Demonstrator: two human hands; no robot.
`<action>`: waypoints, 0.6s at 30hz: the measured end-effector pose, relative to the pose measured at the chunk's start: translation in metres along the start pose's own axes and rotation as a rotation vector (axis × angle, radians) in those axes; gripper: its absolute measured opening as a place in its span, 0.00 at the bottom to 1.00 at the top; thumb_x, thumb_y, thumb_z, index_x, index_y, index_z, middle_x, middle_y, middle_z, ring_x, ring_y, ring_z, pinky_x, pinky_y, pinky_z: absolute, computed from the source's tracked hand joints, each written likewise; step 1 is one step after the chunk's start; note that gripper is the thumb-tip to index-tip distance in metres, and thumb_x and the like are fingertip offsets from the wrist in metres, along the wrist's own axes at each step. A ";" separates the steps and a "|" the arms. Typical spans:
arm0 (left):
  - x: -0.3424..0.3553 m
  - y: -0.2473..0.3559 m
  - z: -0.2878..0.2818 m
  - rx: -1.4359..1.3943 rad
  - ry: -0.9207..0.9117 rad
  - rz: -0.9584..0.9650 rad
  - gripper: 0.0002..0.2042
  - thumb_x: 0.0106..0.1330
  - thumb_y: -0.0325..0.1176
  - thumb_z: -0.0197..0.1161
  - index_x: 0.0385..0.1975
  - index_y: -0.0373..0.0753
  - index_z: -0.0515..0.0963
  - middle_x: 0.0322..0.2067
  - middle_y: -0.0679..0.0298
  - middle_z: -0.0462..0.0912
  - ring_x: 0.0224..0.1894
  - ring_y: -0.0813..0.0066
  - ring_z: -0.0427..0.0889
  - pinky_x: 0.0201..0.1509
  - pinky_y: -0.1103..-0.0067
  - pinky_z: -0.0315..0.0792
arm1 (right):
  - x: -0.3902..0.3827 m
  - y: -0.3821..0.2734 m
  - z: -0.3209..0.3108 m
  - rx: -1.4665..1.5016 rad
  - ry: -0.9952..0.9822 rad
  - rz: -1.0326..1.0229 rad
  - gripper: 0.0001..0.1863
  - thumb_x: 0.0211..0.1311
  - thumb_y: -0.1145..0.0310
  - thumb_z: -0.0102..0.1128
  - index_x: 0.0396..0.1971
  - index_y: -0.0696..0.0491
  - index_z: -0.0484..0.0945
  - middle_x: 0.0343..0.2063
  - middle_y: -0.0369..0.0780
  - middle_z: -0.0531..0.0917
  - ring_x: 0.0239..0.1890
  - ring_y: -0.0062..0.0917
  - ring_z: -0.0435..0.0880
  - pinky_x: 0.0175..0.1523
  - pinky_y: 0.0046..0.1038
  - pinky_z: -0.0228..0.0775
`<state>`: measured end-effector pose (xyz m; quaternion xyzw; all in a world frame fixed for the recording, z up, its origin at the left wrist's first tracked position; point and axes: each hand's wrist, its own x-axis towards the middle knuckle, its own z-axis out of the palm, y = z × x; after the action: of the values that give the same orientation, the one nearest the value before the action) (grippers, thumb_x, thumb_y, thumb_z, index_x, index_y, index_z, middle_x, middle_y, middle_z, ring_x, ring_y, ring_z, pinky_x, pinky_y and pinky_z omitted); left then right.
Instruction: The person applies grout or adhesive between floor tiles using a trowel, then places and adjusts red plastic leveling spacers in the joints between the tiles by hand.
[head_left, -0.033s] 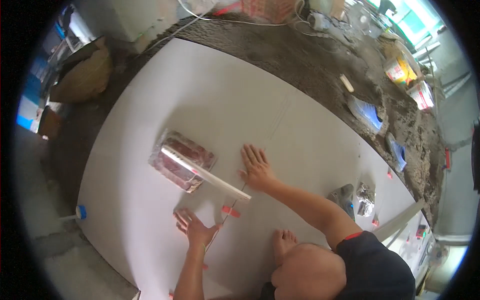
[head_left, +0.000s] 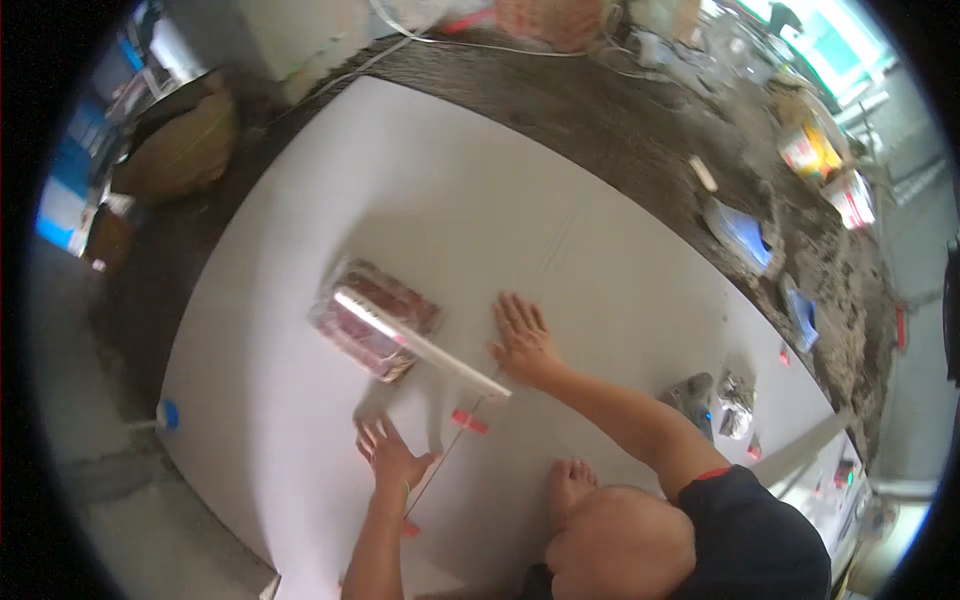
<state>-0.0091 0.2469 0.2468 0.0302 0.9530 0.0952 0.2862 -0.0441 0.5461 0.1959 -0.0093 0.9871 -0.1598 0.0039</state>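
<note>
My left hand (head_left: pixel 392 458) rests on the large pale tiles (head_left: pixel 460 190), fingers spread, thumb toward a thin seam. Farther right, my right hand (head_left: pixel 527 347) lies flat with its fingers spread, near the far visible stretch of that seam. A red tile clip (head_left: pixel 469 421) sits in the seam between the hands, and another red clip (head_left: pixel 410 528) is by my left wrist. Beyond my left hand is a clear-wrapped reddish package (head_left: pixel 370 350). A long whitish bar (head_left: pixel 445 362) slants over it, its near end by the seam. Neither hand touches the bar.
On the tiles at right are a dark grey device (head_left: pixel 690 402) and crumpled silver foil (head_left: pixel 737 405). Blue-white shoes (head_left: pixel 742 238) stand on the rough dark floor (head_left: pixel 620 150), with buckets (head_left: pixel 850 200) beyond. A blue round object (head_left: pixel 168 415) is at the left tile edge. My bare foot (head_left: pixel 573 485) is on the tiles.
The whole view has shifted slightly, so the scene sits a little farther right. Both hands keep their places on the tiles.
</note>
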 end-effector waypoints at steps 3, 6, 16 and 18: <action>-0.006 -0.096 -0.029 0.248 -0.007 0.276 0.44 0.48 0.51 0.72 0.63 0.36 0.60 0.63 0.47 0.60 0.68 0.52 0.55 0.68 0.54 0.50 | -0.022 0.000 0.018 -0.128 -0.059 -0.071 0.38 0.63 0.54 0.45 0.68 0.59 0.51 0.69 0.51 0.50 0.72 0.42 0.43 0.73 0.46 0.26; -0.064 -0.198 -0.096 0.010 -0.080 0.079 0.33 0.54 0.49 0.67 0.57 0.39 0.67 0.51 0.53 0.74 0.56 0.54 0.71 0.61 0.63 0.64 | -0.048 0.002 0.003 -0.141 -0.131 -0.162 0.42 0.41 0.66 0.54 0.63 0.61 0.59 0.67 0.52 0.56 0.71 0.46 0.47 0.72 0.47 0.33; -0.498 -0.243 -0.154 -0.782 0.733 -0.703 0.21 0.61 0.40 0.65 0.51 0.36 0.74 0.43 0.60 0.81 0.46 0.71 0.80 0.51 0.76 0.72 | -0.098 -0.082 0.024 0.666 -0.032 -0.079 0.23 0.68 0.63 0.40 0.58 0.57 0.65 0.54 0.44 0.70 0.55 0.29 0.68 0.60 0.29 0.57; -0.576 -0.231 -0.111 -0.823 0.650 -0.841 0.13 0.63 0.34 0.62 0.44 0.35 0.79 0.38 0.64 0.83 0.43 0.76 0.80 0.51 0.77 0.72 | -0.126 -0.155 0.038 0.866 -0.288 -0.065 0.22 0.68 0.63 0.40 0.58 0.57 0.65 0.53 0.43 0.70 0.54 0.28 0.68 0.59 0.28 0.57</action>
<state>0.4094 -0.0625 0.6020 -0.4853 0.8073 0.3355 -0.0146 0.0852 0.3893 0.2099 -0.0601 0.8178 -0.5550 0.1397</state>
